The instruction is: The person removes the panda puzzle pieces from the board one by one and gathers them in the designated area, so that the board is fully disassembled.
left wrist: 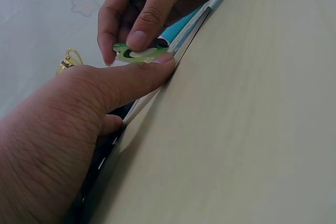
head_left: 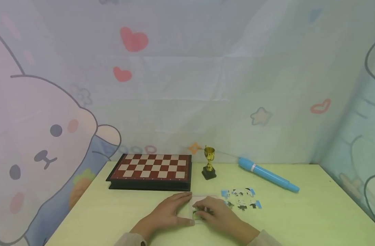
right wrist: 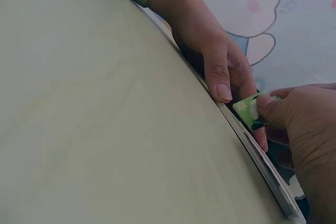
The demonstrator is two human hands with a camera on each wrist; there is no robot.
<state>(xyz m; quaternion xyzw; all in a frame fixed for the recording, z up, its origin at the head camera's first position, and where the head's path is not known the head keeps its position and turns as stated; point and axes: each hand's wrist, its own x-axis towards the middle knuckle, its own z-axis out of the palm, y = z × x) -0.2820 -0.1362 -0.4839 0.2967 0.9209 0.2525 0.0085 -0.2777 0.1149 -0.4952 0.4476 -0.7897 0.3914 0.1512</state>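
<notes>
A flat, clear square puzzle tray lies on the table. My left hand rests along its left side, fingers and thumb spread fairly straight, with the thumb at the near left corner. Between thumb and fingers, my right hand pinches a green puzzle piece with dark and white patches. In the left wrist view the green piece is tilted close above the tray, near the left thumb. Whether it touches the tray I cannot tell. Several loose panda puzzle pieces lie in two rows right of the tray.
A red-and-white chessboard box stands behind the left hand. A small gold trophy cup on a black base is beside it. Toward the back right lies a big blue pen-shaped object. A printed cloth hangs behind the table.
</notes>
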